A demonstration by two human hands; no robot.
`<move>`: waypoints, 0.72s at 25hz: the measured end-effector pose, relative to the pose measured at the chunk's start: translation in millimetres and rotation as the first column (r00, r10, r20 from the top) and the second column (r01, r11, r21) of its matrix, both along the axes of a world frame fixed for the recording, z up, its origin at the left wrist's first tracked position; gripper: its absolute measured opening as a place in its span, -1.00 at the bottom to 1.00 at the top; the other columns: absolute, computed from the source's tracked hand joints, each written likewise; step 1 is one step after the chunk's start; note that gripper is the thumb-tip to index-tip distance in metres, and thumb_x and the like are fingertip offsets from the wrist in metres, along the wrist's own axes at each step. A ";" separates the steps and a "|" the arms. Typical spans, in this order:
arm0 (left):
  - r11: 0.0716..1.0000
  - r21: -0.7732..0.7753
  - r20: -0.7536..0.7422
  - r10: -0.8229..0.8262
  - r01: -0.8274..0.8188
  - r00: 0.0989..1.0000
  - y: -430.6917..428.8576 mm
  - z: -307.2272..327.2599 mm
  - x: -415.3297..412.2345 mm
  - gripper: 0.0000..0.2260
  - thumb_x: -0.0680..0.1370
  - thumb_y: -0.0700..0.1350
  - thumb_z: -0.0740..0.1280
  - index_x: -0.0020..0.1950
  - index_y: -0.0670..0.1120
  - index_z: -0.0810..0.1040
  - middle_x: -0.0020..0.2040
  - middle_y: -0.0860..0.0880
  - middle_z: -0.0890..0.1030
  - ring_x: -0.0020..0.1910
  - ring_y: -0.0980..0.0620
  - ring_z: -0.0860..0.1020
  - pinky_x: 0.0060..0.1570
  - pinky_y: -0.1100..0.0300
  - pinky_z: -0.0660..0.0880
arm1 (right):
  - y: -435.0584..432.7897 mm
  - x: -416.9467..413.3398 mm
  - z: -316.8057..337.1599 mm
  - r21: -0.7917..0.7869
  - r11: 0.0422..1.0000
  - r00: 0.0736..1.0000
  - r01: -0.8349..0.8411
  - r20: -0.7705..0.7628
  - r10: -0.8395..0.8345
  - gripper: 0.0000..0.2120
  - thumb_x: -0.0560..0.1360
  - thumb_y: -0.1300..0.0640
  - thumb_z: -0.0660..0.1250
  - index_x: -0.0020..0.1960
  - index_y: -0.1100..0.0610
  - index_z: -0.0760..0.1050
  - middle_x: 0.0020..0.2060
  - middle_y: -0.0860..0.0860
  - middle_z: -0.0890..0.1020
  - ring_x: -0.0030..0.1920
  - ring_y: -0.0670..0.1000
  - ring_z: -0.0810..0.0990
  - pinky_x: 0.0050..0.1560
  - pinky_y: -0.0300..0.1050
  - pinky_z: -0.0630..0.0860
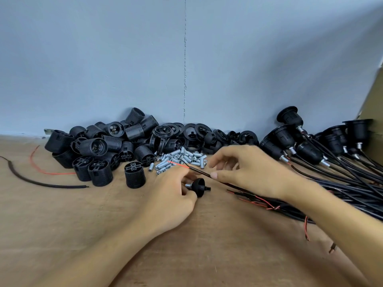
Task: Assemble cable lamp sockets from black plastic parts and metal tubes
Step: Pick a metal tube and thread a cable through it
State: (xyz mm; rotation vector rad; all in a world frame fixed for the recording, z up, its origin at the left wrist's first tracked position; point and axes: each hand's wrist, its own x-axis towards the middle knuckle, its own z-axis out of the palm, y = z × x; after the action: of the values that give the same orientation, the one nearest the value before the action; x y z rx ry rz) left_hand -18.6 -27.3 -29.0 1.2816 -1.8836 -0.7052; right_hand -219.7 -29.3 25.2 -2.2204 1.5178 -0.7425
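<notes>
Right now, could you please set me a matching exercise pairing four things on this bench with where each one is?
Things:
1 metal tubes
2 black cap
3 cable
4 finished sockets

Places:
A pinched by the right hand
B heaped at the far right
C loose pile in the middle, before the black parts
D held in the left hand

Pairs: 1-C, 2-D, 3-A, 4-B.

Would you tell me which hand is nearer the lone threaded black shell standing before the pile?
Left. The left hand lies just right of the shell, gripping a black cap; the right hand is farther right, pinching a cable.
</notes>
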 end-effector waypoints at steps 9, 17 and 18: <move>0.996 -0.049 0.059 -0.076 0.079 0.995 -3.7 -6.2 1.1 -0.64 0.44 -0.12 0.51 0.18 0.16 0.60 0.07 0.18 0.62 -0.05 0.18 0.61 0.01 0.20 0.57 | -0.4 -6.3 -0.5 -0.062 0.998 0.996 -0.032 -0.084 0.027 -0.97 0.50 0.05 0.48 -0.06 -0.07 0.67 -0.28 -0.17 0.66 -0.26 -0.22 0.55 -0.21 -0.42 0.39; 1.000 -0.005 -0.200 -0.031 0.030 0.979 -4.3 -7.1 4.1 -0.68 0.34 -0.05 0.56 0.04 0.16 0.61 -0.03 0.28 0.65 -0.12 0.17 0.66 0.01 0.15 0.58 | 10.5 19.1 -3.7 -0.375 0.898 0.751 0.229 0.655 0.082 -0.92 0.68 0.08 0.21 0.03 0.05 0.44 -0.22 0.00 0.66 -0.41 -0.03 0.54 -0.35 -0.02 0.57; 0.999 -0.009 -0.207 -0.034 0.033 0.978 -4.1 -7.4 4.0 -0.68 0.35 -0.07 0.57 0.04 0.16 0.60 -0.02 0.27 0.65 -0.10 0.17 0.67 0.00 0.17 0.58 | 10.2 19.5 -2.1 -0.344 0.908 0.691 0.240 0.718 0.089 -0.91 0.69 0.10 0.19 0.03 0.09 0.41 -0.22 0.04 0.66 -0.42 -0.01 0.54 -0.36 0.01 0.59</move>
State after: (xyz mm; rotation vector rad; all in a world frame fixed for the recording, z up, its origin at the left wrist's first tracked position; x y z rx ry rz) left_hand -14.6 -31.4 -36.5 1.1282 -1.7396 -0.8178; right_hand -200.2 -19.1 23.2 -1.7232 1.0928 -1.8573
